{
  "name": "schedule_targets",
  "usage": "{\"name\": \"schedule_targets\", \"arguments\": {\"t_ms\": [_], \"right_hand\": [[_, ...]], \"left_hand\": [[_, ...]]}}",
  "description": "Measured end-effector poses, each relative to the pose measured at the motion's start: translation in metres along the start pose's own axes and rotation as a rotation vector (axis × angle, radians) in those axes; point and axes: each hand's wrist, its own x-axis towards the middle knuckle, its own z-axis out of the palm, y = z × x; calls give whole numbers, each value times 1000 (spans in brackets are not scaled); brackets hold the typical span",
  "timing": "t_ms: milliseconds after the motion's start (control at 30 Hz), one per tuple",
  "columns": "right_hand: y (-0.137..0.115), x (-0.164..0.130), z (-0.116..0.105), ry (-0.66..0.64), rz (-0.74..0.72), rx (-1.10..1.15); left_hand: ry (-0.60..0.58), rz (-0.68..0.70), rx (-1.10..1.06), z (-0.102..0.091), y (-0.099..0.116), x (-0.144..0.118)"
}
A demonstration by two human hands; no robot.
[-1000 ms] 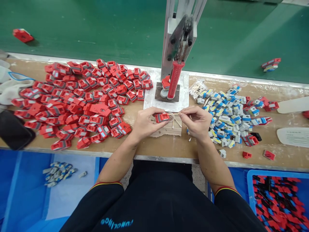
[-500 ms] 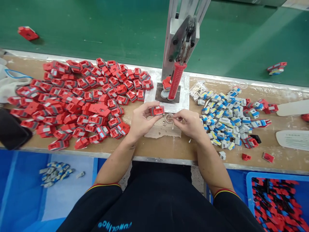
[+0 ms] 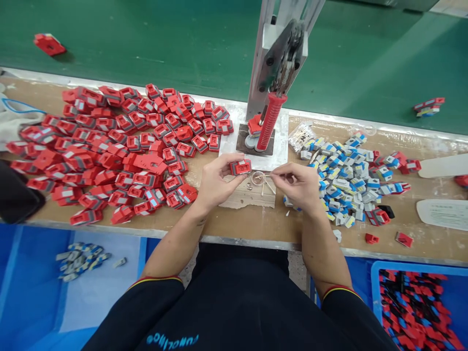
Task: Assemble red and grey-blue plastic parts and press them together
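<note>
My left hand [image 3: 218,181] is closed on a red plastic toy part [image 3: 241,167], its recessed side facing up. My right hand [image 3: 297,184] pinches a thin cotton swab [image 3: 266,175], whose tip points left over a small round clear dish [image 3: 258,178]. Beneath both lies a torn piece of cardboard [image 3: 239,199]. Several tiny metal pieces [image 3: 249,186] sit on it beside the dish. Another white swab [image 3: 269,187] rests on the cardboard, just left of my right hand.
A hand press with a red handle [image 3: 269,122] stands behind my hands. Red parts [image 3: 109,146] are heaped on the left, white-blue parts [image 3: 341,175] on the right. A bag of swabs [image 3: 301,135] lies near the press. Blue bins [image 3: 375,292] flank me below the table.
My right hand has shifted slightly right and drawn back from the dish, so the swab in its fingers shows more clearly. My left hand keeps hold of the red part.
</note>
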Motion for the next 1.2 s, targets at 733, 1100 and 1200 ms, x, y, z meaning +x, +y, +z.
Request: {"name": "schedule_targets", "arguments": {"t_ms": [733, 1100, 1200], "right_hand": [[-12, -7, 22, 180, 75, 333], [-8, -7, 19, 173, 42, 306], [-7, -6, 17, 186, 19, 330]], "left_hand": [[-90, 119, 77, 7, 3, -5], [-87, 159, 143, 3, 5, -3], [-73, 224, 153, 2, 6, 0]]}}
